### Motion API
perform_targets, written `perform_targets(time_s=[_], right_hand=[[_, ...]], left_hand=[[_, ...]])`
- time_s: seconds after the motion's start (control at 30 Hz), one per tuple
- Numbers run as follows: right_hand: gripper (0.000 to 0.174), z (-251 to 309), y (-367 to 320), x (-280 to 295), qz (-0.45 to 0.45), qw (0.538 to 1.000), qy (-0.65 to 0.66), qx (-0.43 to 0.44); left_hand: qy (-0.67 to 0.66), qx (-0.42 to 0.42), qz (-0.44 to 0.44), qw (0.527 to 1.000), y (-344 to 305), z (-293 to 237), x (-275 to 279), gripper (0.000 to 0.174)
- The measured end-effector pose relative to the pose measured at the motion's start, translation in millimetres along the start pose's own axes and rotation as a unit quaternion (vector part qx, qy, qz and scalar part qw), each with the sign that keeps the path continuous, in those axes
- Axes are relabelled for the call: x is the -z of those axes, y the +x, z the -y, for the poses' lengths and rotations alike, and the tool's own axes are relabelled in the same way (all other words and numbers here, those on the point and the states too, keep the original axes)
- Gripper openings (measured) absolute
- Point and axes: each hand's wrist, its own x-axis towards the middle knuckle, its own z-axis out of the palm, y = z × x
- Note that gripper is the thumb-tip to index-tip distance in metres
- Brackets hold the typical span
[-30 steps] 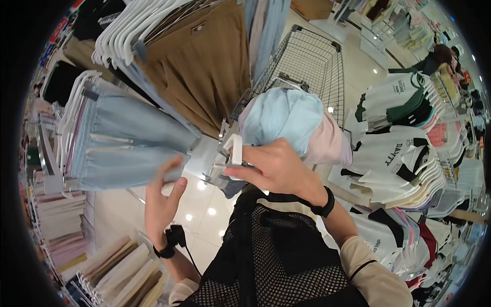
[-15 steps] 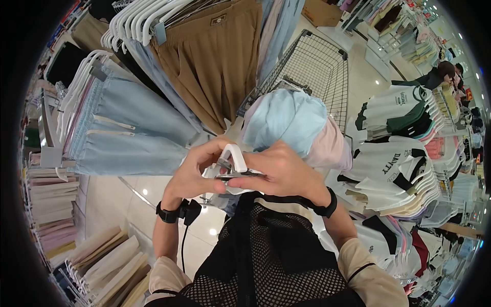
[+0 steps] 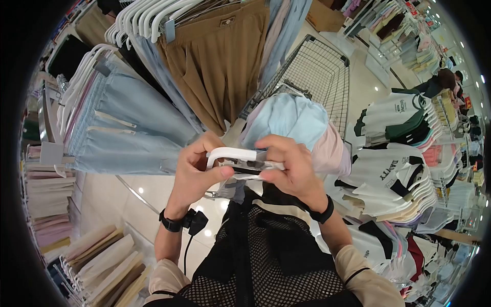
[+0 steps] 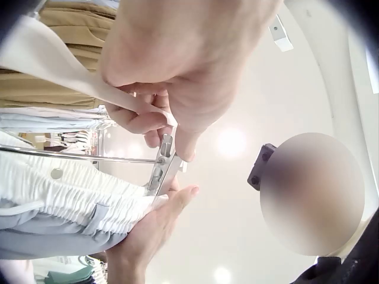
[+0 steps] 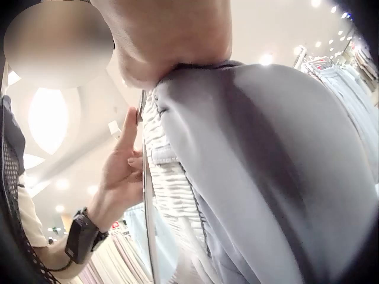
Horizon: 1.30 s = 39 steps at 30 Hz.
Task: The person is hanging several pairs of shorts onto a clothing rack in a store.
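Grey-blue trousers point(image 5: 249, 160), softly creased below a gathered white waistband point(image 5: 177, 192), are held at a hanger point(image 3: 231, 153) with a white upper part and a metal clip point(image 4: 170, 173), mid-centre of the head view. The left hand point(image 3: 192, 175) grasps the hanger; the right hand point(image 3: 295, 170) grips the waistband's end. The trouser legs are cut off in both wrist views; whether the clip bites the cloth is hard to make out.
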Motion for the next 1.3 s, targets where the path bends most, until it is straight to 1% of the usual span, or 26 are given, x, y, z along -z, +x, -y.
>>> perform_targets(time_s=[0.07, 0.13, 0.17, 0.27, 0.33, 0.37, 0.43, 0.47, 0.53, 0.57, 0.63, 0.77, 0.87, 0.97, 1.03, 1.07, 1.17, 1.27, 1.3], right_hand=[[0.026, -6, -8, -2, -0.048, 0.999, -0.022, -0.001], [0.02, -7, -5, -3, -0.069, 0.995, -0.047, 0.045], [0.017, -7, -3, -4, -0.08, 0.993, -0.06, 0.068], [0.015, -7, 8, -3, -0.098, 0.986, -0.104, 0.081], [0.016, -8, 13, -6, -0.103, 0.983, -0.109, 0.103], [0.017, -8, 15, -8, -0.105, 0.982, -0.111, 0.112], [0.024, -4, 14, -12, -0.128, 0.986, -0.1, 0.042], [0.028, -2, 14, -14, -0.139, 0.986, -0.094, 0.006], [0.035, -3, 18, -20, -0.152, 0.985, -0.081, -0.025], [0.038, -3, 19, -23, -0.159, 0.984, -0.075, -0.041], [0.041, 1, 22, -26, -0.172, 0.981, -0.069, -0.062], [0.045, 10, 32, -37, -0.222, 0.967, -0.06, -0.113], [0.046, 9, 34, -40, -0.206, 0.964, -0.064, -0.153], [0.045, 12, 29, -40, -0.19, 0.957, -0.024, -0.217], [0.043, 4, 25, -42, -0.187, 0.952, 0.082, -0.226], [0.043, 3, 23, -41, -0.186, 0.946, 0.135, -0.231], [0.039, 11, 23, -31, -0.16, 0.932, 0.223, -0.237], [0.029, 10, 19, -14, -0.057, 0.941, 0.216, -0.254], [0.026, 5, 14, -10, -0.021, 0.957, 0.168, -0.234]], left_hand=[[0.01, -0.021, -0.029, 0.999, 1, 2, 0, 0.026], [0.027, -0.043, -0.056, 0.997, 1, 1, -4, 0.024], [0.041, -0.048, -0.049, 0.997, 2, 0, -4, 0.023], [0.083, -0.053, -0.032, 0.995, 3, -5, -5, 0.021], [0.109, -0.044, -0.028, 0.993, 5, -7, -7, 0.021], [0.098, -0.039, -0.034, 0.994, 5, -8, -9, 0.021], [0.076, -0.029, -0.046, 0.996, 7, -10, -11, 0.022], [0.089, -0.035, -0.044, 0.994, 8, -10, -12, 0.022], [0.115, -0.049, -0.042, 0.991, 10, -10, -13, 0.023], [0.109, -0.037, -0.049, 0.992, 10, -10, -13, 0.023], [0.097, -0.013, -0.063, 0.993, 12, -10, -15, 0.023], [0.076, -0.001, -0.063, 0.995, 15, -9, -22, 0.023], [0.093, 0.014, -0.057, 0.994, 17, -7, -22, 0.024], [0.104, 0.01, -0.057, 0.993, 17, -4, -18, 0.025], [0.099, -0.008, -0.057, 0.993, 19, 2, -13, 0.025], [0.092, 0.002, -0.058, 0.994, 19, 3, -9, 0.026], [0.083, 0.016, -0.062, 0.995, 20, 4, 3, 0.028], [0.101, 0.017, -0.067, 0.993, 18, 5, 10, 0.03], [0.108, 0.019, -0.071, 0.991, 18, 6, 15, 0.031]])
